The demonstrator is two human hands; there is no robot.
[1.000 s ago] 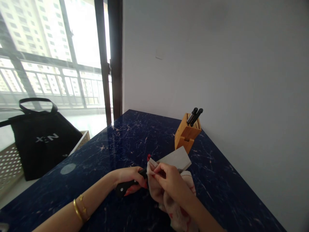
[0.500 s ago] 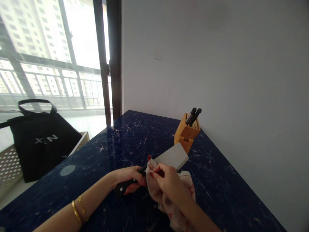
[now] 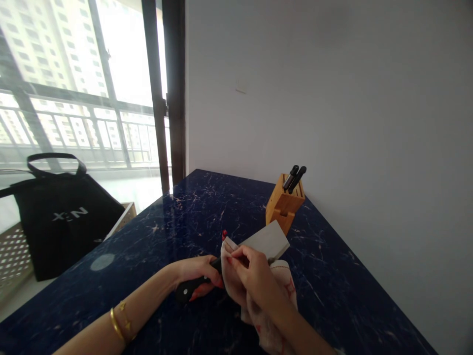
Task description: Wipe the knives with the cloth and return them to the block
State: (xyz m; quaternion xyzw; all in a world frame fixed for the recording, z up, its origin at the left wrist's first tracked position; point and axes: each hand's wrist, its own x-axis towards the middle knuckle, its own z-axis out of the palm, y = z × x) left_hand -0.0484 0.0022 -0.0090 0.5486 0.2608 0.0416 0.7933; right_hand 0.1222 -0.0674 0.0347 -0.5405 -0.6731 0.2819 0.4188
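Observation:
My left hand (image 3: 201, 275) is closed round the black riveted handle of a cleaver (image 3: 268, 237). Its broad pale blade points up and to the right, above the dark tabletop. My right hand (image 3: 253, 268) pinches a white cloth (image 3: 271, 325) with red marks and a stitched hem. A fold of the cloth lies across the blade near the handle and hides part of it. The rest hangs down below my right wrist. A small red thing (image 3: 224, 234) shows at the cloth's upper edge; it may be a fingertip or a tag, I cannot tell.
Beyond the blade stands a wooden knife block (image 3: 284, 199) with two black-handled tools in it. The dark blue marbled table (image 3: 207, 197) meets a grey wall on the right. To the left, a black bag (image 3: 70, 217) rests over a pale perforated basket (image 3: 16, 251).
My right hand and the cloth have shifted slightly left along the blade toward the handle. My left hand keeps its hold on the cleaver.

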